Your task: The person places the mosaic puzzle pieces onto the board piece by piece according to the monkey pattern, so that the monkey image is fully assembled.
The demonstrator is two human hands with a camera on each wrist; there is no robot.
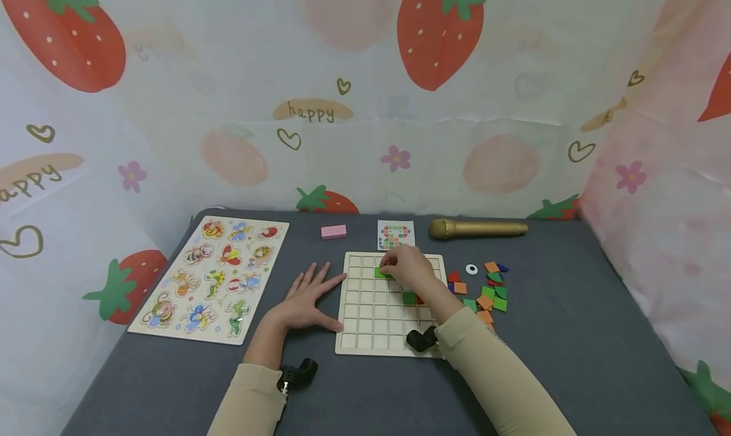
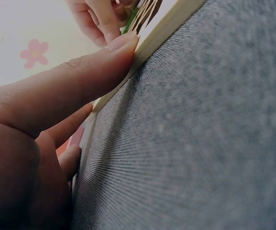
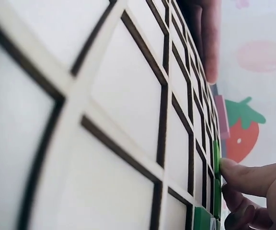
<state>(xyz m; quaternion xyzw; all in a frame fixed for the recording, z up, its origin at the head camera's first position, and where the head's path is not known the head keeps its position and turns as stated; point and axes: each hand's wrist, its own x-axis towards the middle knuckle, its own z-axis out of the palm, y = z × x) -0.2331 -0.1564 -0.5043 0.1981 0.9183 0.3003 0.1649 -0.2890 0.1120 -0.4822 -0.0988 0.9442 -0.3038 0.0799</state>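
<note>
A pale wooden grid board (image 1: pixel 365 325) with square cells lies on the table. My left hand (image 1: pixel 305 304) is spread at its left side, with thumb and a fingertip touching the edge; in the left wrist view the thumb (image 2: pixel 80 84) presses that edge. Over the far part of the grid, my right hand (image 1: pixel 409 270) pinches a green square tile (image 1: pixel 381 273) at a cell. The right wrist view shows the thumb against this green tile (image 3: pixel 216 158). Another green tile (image 1: pixel 409 298) and a partly covered red tile (image 1: pixel 420 300) sit in cells nearer me.
Loose orange, green, red and blue pieces (image 1: pixel 491 293) lie right of the board, near a white ring (image 1: pixel 471 269). Behind stand a pattern card (image 1: pixel 395 230), a pink block (image 1: pixel 334 232) and a gold microphone (image 1: pixel 480 228). An insect picture board (image 1: pixel 214 284) lies left.
</note>
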